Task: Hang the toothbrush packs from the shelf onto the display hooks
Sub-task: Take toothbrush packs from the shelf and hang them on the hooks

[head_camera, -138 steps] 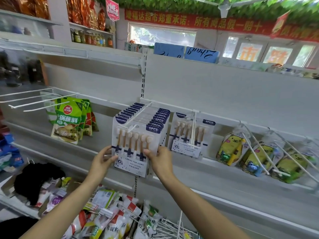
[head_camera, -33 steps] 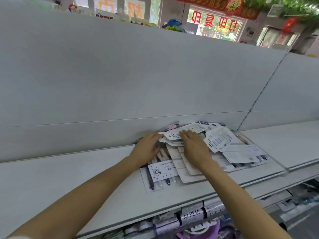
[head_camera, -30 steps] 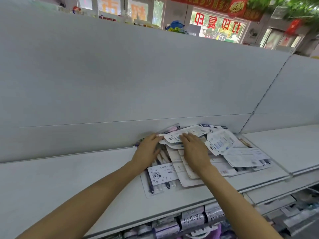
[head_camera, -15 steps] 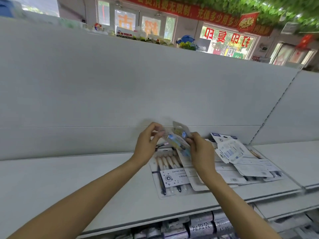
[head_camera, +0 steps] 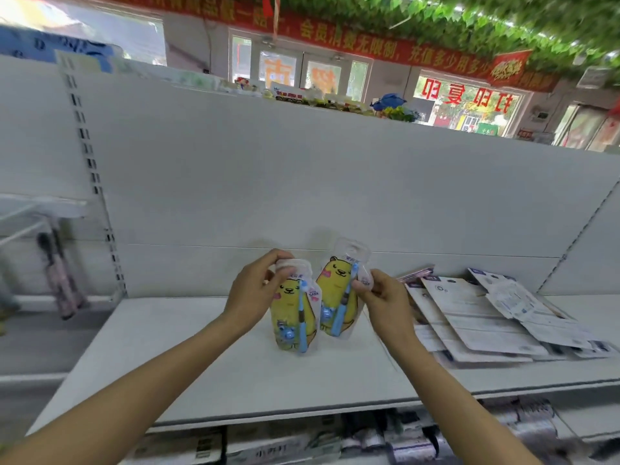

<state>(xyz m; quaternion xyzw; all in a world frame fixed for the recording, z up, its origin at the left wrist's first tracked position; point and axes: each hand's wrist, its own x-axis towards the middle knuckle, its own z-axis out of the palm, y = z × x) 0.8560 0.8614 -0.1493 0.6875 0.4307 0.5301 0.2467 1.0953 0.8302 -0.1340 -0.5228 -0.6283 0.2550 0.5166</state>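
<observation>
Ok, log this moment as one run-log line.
left hand: holds left bear pack by top | right hand: holds right bear pack | both above shelf | flat packs remain right

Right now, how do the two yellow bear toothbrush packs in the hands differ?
The left yellow bear toothbrush pack hangs lower, gripped at its top by the left hand. The right yellow bear toothbrush pack sits higher, pinched at its side by the right hand. Both hold blue brushes.

Two yellow bear toothbrush packs (head_camera: 295,313) (head_camera: 339,297) hang upright, side by side, above the white shelf (head_camera: 235,370). More flat packs (head_camera: 486,317) lie heaped at its right.
</observation>
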